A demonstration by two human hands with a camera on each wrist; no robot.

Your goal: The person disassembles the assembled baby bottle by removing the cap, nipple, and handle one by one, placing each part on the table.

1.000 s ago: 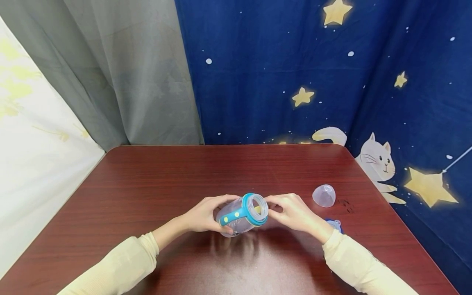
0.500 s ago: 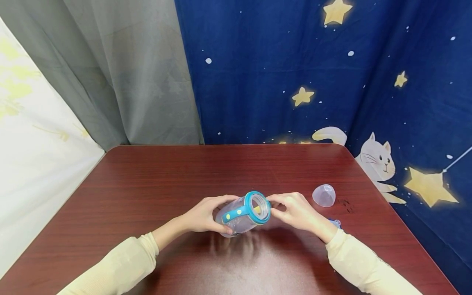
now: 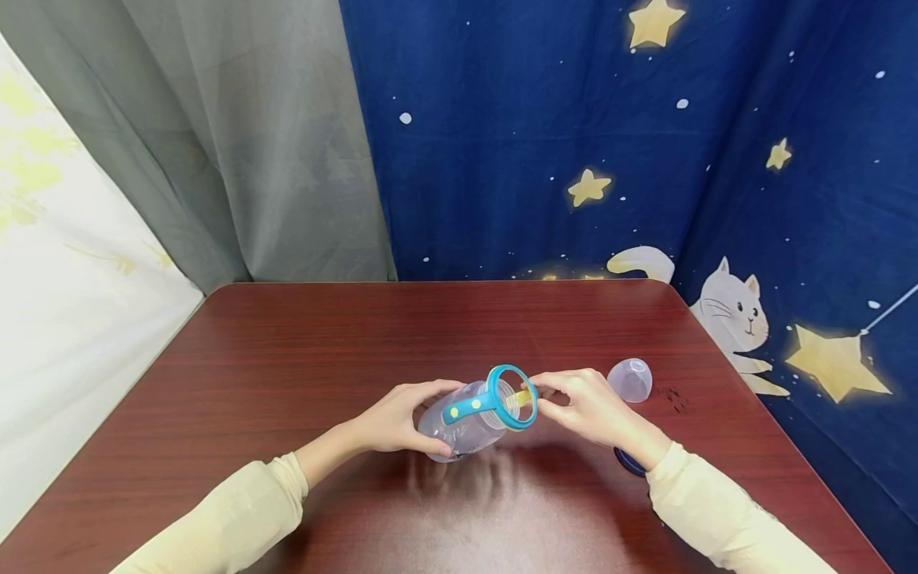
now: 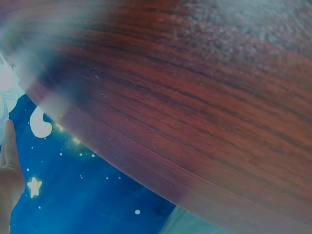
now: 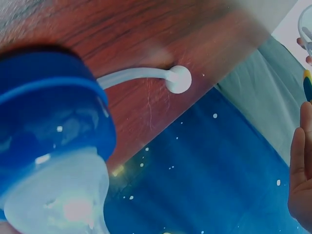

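My left hand [image 3: 398,416] grips the body of a clear baby bottle [image 3: 466,437], tilted with its open threaded neck to the right. A blue handle ring [image 3: 469,408] with yellow dots stands off the end of the neck. My right hand [image 3: 584,405] pinches its far handle, whose inner side shows yellow. At the right wrist view's edge, fingers [image 5: 298,156] and a bit of that handle appear. Only a fingertip part of the left hand [image 4: 10,170] shows in its wrist view, beside a sliver of the bottle.
Right of my hands stands a clear domed cap [image 3: 631,381]. A blue collar [image 5: 53,107] with a teat [image 5: 58,190] and a straw [image 5: 131,74] ending in a white ball [image 5: 179,79] lies by the right forearm. Curtains hang behind the brown table [image 3: 323,335].
The blue handle ring has moved right, from around the bottle's neck to beyond its mouth, drawn by my right hand. My left hand and the bottle stay nearly still.
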